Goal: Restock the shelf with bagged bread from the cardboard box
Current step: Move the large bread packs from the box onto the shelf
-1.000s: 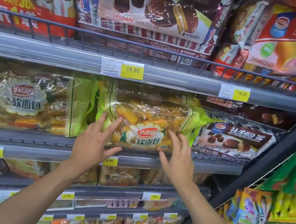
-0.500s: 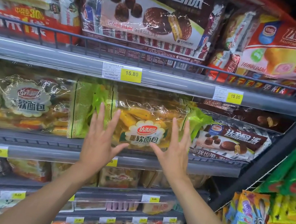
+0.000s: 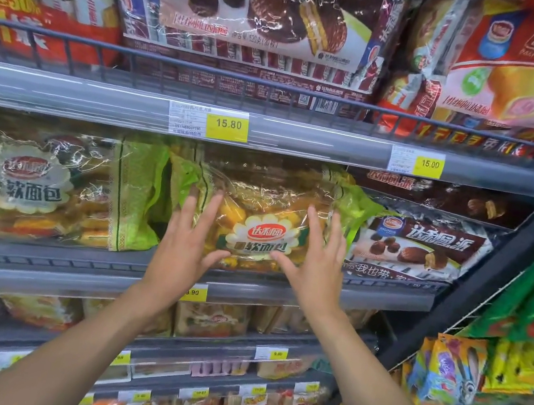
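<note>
Your left hand and right hand lie flat against the front of a bag of soft bread, fingers spread wide and gripping nothing. The bag stands upright on the middle shelf, its lower edge just behind the shelf lip, between a second soft-bread bag on its left and a chocolate pie pack touching it on the right.

Risks from this position, as judged:
1. The slack, glossy film may let the bag tip forward over the low lip once your palms lift away.
2. A firm push could squash the rolls inside or drive the bag crooked into the gap on its left.
3. The green end flap overlaps the pie pack and could drag it askew.

The cardboard box is only doubtfully visible at the lower right corner.
</note>
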A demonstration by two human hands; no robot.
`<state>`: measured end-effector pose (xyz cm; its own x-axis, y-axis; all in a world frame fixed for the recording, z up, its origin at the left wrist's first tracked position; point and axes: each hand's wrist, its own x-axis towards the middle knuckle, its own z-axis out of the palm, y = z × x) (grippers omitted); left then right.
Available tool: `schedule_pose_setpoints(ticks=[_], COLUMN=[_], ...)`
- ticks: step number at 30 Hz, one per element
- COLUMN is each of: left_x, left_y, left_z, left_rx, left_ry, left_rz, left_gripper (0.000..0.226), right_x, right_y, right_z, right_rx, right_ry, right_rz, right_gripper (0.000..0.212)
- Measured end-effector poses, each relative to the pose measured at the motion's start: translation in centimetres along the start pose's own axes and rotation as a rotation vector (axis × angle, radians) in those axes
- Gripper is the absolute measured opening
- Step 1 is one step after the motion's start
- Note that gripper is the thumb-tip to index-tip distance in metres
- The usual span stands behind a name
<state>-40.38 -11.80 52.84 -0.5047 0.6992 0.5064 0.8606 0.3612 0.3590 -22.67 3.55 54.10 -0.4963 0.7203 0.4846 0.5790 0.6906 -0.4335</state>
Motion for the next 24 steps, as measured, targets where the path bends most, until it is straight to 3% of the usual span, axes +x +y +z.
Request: schedule_pose_setpoints(ticks=[9, 15, 24], left_x=[-0.5, -2.3, -10.1], left_y=[0.3, 0.7, 0.7], left_z=[-1.5, -4.3, -8.3], left_rx=[0.013, -0.017, 0.073], left_ry=[-0.026, -0.017, -0.057], left_rz=[-0.013, 0.022, -0.040], left_gripper=[0.111, 0.095, 0.093], right_x=[-0.3, -1.8, -7.5], right_y=[-0.5, -1.4, -3.2], right_z=[-1.3, -4.5, -7.6], right_rx=[-0.059, -0.036, 0.056], right_ry=[-0.052, -0.084, -0.149], right_rz=[0.010, -0.007, -0.044], right_gripper=[0.110, 0.108, 0.101])
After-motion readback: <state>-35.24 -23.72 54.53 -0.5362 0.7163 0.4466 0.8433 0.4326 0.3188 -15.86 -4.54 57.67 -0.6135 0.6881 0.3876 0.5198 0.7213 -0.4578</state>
